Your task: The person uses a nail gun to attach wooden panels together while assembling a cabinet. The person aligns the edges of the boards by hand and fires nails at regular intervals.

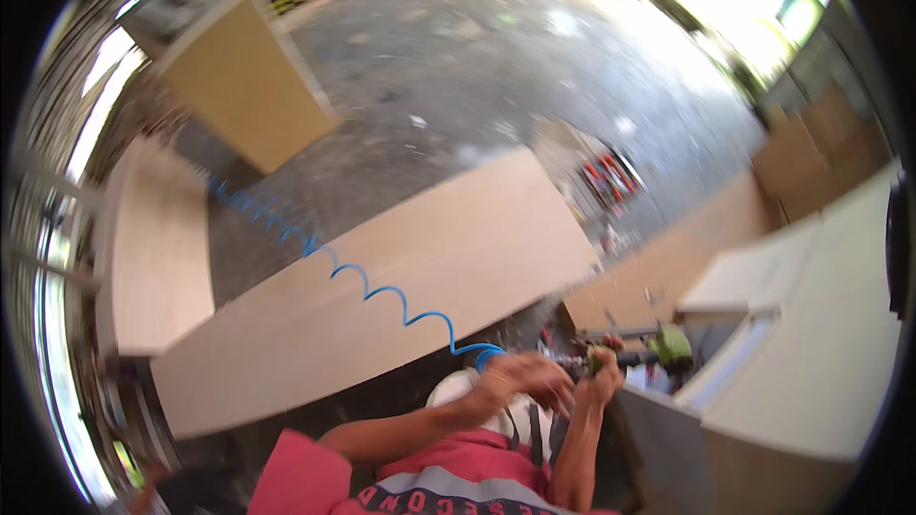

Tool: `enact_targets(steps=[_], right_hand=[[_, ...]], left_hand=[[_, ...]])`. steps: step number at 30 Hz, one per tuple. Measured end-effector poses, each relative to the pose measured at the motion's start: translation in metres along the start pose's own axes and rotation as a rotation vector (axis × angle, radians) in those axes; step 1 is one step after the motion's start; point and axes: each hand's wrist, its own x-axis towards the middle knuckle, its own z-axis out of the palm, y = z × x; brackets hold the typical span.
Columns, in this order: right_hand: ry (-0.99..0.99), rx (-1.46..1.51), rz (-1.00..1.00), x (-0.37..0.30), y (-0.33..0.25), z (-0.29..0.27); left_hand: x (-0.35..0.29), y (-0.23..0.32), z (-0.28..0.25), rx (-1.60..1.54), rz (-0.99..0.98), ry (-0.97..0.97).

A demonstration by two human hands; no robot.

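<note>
Drill, green and black, sits in the right hand, just off the near right corner of the long pale board and beside the left edge of the white-topped unit. As far as I can judge, the work is at a point of handling the tool: its bit is too blurred to make out, and I see no clear contact between it and wood. The long board's face shows no fitting or fastener that I can pick out, so its part of the job looks undone; how much is left overall I cannot tell.

The right grip is closed round the tool, thumb and fingers wrapped. The left hand reaches across toward it, fingers bent and smeared by motion; whether this grip holds anything I cannot tell. Near the left wrist, a blue coiled hose ends, its loops crossing the board from the far edge to the near one.

Farther out, a curved-looking panel stands by the board's left end, a tray of red-handled tools lies beyond its far right corner, and brown cartons stand past the unit's far edge
</note>
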Motion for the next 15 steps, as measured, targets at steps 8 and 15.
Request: enact_targets(steps=[8,15], right_hand=[[0.388,-0.600,-0.037,0.030,0.007,-0.095],[0.529,-0.582,0.186,0.036,0.037,-0.174]], left_hand=[[0.071,-0.046,-0.158,0.793,0.067,0.606],[0.155,-0.158,-0.221,1.746,-0.001,0.533]])
